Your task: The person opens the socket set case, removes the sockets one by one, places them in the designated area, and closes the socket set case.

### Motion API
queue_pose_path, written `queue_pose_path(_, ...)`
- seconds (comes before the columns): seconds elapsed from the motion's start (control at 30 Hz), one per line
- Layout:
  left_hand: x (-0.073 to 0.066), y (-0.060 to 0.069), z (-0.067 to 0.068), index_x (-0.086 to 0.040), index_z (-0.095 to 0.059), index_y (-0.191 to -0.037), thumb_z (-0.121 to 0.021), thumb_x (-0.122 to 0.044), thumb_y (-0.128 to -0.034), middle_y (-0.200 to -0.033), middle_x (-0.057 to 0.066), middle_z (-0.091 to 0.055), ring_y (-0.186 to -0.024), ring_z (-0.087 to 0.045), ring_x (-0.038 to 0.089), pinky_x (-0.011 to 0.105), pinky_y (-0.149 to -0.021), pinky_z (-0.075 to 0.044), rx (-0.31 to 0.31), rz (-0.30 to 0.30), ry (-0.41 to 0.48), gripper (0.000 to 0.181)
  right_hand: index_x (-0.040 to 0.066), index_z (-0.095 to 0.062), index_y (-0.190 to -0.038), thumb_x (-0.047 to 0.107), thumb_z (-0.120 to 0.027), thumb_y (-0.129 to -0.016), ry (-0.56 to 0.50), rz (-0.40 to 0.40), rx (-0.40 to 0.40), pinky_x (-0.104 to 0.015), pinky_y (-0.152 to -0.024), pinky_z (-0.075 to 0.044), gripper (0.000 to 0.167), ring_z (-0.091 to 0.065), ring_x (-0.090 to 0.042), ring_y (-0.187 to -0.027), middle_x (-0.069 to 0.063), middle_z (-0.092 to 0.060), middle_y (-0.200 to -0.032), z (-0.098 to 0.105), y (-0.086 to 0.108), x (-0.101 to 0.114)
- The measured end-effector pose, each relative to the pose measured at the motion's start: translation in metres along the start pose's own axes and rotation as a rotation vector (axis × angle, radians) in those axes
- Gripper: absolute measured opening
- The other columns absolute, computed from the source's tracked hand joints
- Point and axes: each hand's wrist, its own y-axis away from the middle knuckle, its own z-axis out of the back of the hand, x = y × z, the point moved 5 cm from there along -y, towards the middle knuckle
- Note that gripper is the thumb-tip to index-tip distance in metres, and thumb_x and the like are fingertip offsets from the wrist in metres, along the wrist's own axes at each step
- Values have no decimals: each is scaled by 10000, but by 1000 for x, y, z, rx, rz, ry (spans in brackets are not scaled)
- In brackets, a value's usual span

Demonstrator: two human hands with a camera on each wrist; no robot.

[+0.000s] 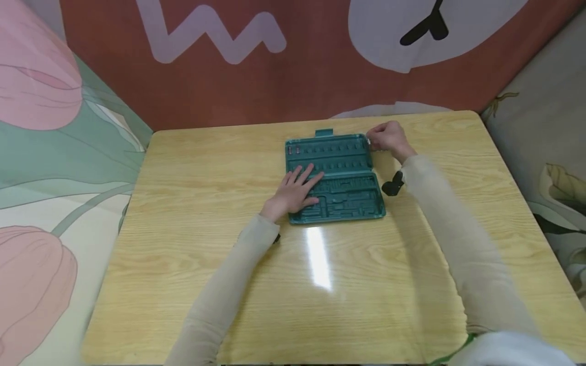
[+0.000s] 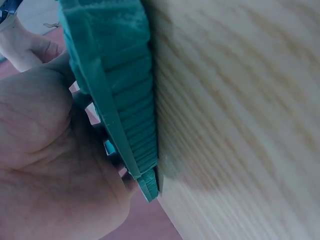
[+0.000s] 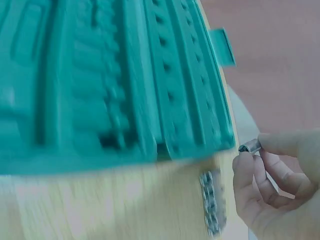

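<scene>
A green tool case point(image 1: 339, 173) lies unfolded on the table, its moulded slots facing up. Two small pieces point(image 1: 293, 150) sit in its upper left slots. The left hand point(image 1: 294, 195) rests with spread fingers on the case's left side; the left wrist view shows its palm point(image 2: 55, 155) beside the case edge point(image 2: 117, 100). Beyond the upper right corner, the right hand point(image 1: 390, 139) pinches a small metal socket point(image 3: 252, 146) between thumb and fingers, seen clearly in the right wrist view, where the hand point(image 3: 280, 175) is just off the case point(image 3: 145, 100).
A row of small metal pieces point(image 3: 211, 202) lies on the table point(image 1: 206, 254) beside the case's right edge, below the right hand. The case's latch tab point(image 1: 324, 132) points toward the back edge. A patterned red cloth point(image 1: 311, 91) hangs behind the table.
</scene>
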Motion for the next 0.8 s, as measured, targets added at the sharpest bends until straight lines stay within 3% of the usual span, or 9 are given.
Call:
queue_pose_path(0.27, 1, -2, -1, -282, -5, -1567, -381, -492, -1012, -1611, 43, 116, -1459, 82, 304, 465, -1158, 9, -4, -3, 7, 703, -103, -597, -1216, 170, -595, -954, -72, -60, -126, -267, -735, -550, 378, -624, -45, -688, -24, -598, -919, 40, 0, -37)
queue_pose_path(0.4, 2, -3, -3, -282, 7, -1566, -369, -492, -1014, -1607, 37, 139, -1456, 111, 297, 461, -1155, 36, 2, -12, 16, 700, -87, -626, -1167, 165, -623, -932, -72, -87, -182, -215, -635, -535, 345, -621, -40, -639, 34, -608, -838, 46, -1, -56)
queue_pose_path(0.8, 7, -10, -9, -305, 38, -1559, -347, -518, -1007, -1599, 16, 176, -1452, 137, 286, 462, -1153, 44, 16, 3, 15, 706, -100, -668, -1094, 146, -630, -916, -76, -75, -209, -223, -563, -530, 306, -606, -54, -585, 58, -625, -692, 44, -6, -57)
